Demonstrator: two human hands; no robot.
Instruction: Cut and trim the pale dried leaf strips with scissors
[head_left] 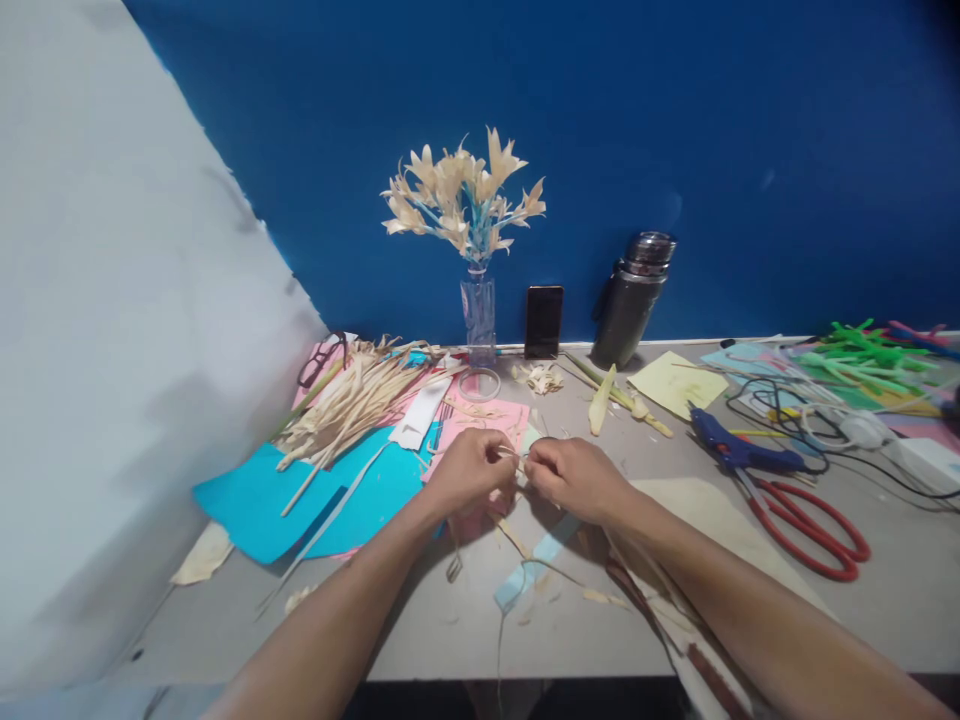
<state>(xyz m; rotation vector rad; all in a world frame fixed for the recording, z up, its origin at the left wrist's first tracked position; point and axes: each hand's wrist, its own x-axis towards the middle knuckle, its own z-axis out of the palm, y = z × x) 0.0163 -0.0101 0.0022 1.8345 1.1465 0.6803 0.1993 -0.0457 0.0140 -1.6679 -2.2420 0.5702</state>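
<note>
In the head view, the left hand [472, 467] and the right hand [571, 478] meet over the table [420, 640], each in a narrow pinch of thumb and fingers on a thin pale strip [519, 461]. The fingers cover most of it, so its full length cannot be told. It sits between the two hands, above a pink sheet [511, 414] and near a light-blue paper piece [541, 562].

The strip looks like dry plant fibre, similar to the pale bundle [360, 400] on the left. It is probably almost weightless, bendable but papery, not very slippery, and liable to split along its grain. A light hold with the fingertips close to the part being worked seems best; a hard tug or sharp fold could tear it.

As for writing, none can be read: the clear bottle [478, 318] has a faint pinkish mark too small to make out, the phone [544, 322] has a dark face, and the flask [628, 308] shows no legible brand
</note>
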